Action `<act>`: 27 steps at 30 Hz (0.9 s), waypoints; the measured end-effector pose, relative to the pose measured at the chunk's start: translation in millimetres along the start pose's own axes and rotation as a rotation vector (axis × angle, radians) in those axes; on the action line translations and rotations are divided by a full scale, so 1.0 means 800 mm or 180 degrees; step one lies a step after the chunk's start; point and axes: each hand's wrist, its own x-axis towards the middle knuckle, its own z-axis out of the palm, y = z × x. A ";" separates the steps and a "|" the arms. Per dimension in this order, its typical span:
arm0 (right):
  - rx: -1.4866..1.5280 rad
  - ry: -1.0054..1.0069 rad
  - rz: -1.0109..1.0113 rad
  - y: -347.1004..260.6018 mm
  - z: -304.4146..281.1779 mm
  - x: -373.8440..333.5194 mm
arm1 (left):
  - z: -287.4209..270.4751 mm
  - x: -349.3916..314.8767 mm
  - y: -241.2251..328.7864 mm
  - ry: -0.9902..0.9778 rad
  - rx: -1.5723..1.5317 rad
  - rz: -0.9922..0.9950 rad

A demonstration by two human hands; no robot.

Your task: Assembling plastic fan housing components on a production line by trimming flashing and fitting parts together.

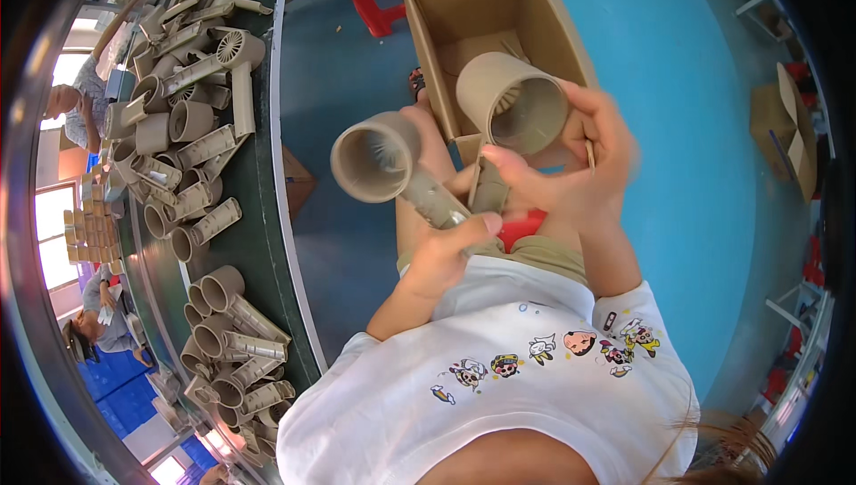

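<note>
left hand (437, 258) gripping one beige plastic piece (397, 139) by its handle (435, 203), right hand (588, 168) clutching a matching piece (489, 79), both up over the lap (555, 256) near an open cardboard box (473, 4), loads more pieces (190, 119) on the green bench (260, 258)

Two hands (588, 168) hold two beige parts (489, 97) near one open box (446, 17).

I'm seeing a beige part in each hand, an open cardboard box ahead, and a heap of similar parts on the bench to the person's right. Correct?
Not quite: the head view shows the heap on the bench to the person's left. The rest holds: left hand and right hand each hold a beige part, with the cardboard box ahead.
</note>
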 end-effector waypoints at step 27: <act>0.2076 -0.0880 0.1161 0.003 -0.015 0.012 | -0.038 0.003 -0.011 -0.0457 -0.1940 -0.0800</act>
